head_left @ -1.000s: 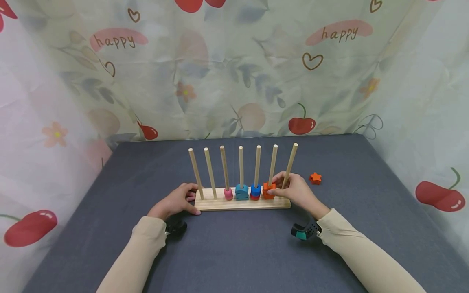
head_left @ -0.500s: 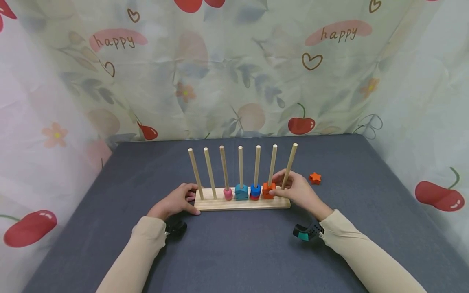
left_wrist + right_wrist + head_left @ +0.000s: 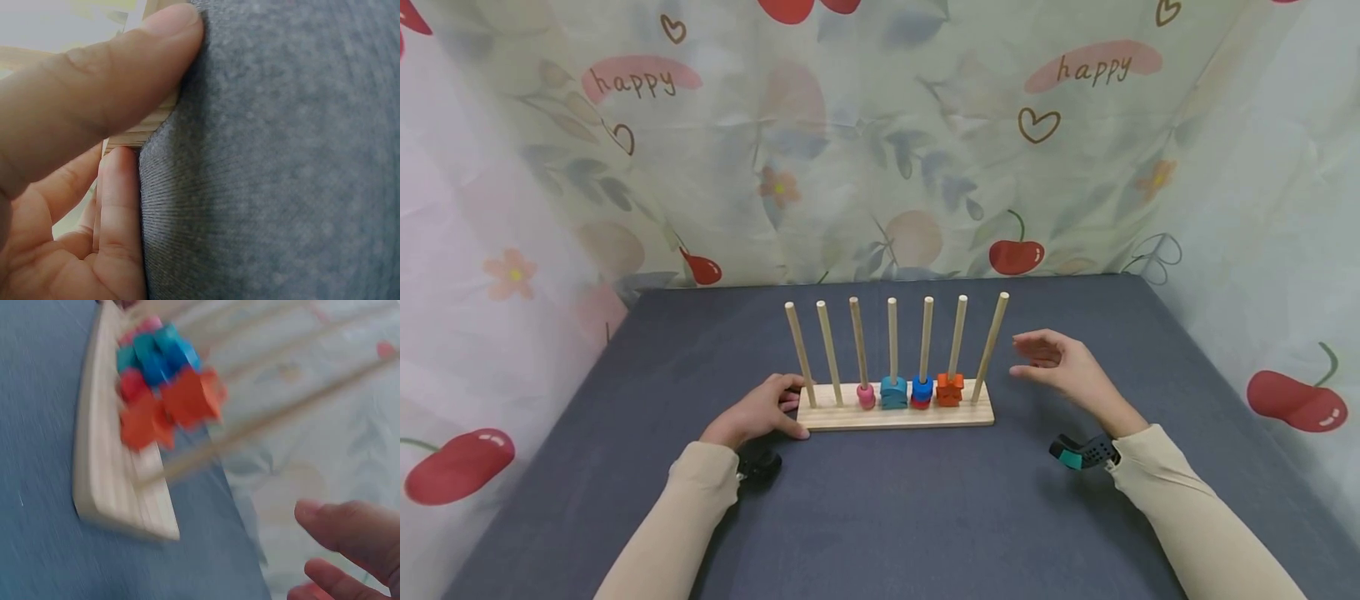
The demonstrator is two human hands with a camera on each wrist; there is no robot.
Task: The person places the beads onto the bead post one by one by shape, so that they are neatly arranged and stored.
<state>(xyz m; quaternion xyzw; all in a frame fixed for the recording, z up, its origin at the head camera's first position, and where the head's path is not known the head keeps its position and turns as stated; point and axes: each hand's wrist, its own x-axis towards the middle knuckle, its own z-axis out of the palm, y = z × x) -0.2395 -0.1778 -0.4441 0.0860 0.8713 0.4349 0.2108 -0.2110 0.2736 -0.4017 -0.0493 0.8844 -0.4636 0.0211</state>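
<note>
A wooden peg board with a row of upright pegs stands on the table. My left hand grips its left end; in the left wrist view the thumb lies along one side and fingers touch the end. Orange star-shaped pieces sit stacked on the second peg from the right. Left of them are blue and red pieces, teal pieces and pink pieces. My right hand is off the board to its right, thumb and fingers apart. The loose orange star is hidden from the head view.
The dark grey tablecloth covers the table. A printed curtain hangs behind and along both sides. The bare rightmost peg rises between the orange pieces and my right hand. Dark wrist devices hang below both wrists.
My right hand has let go of the orange pieces on the peg and moved right, over where the loose orange star lay. My left hand has stayed on the board's end.
</note>
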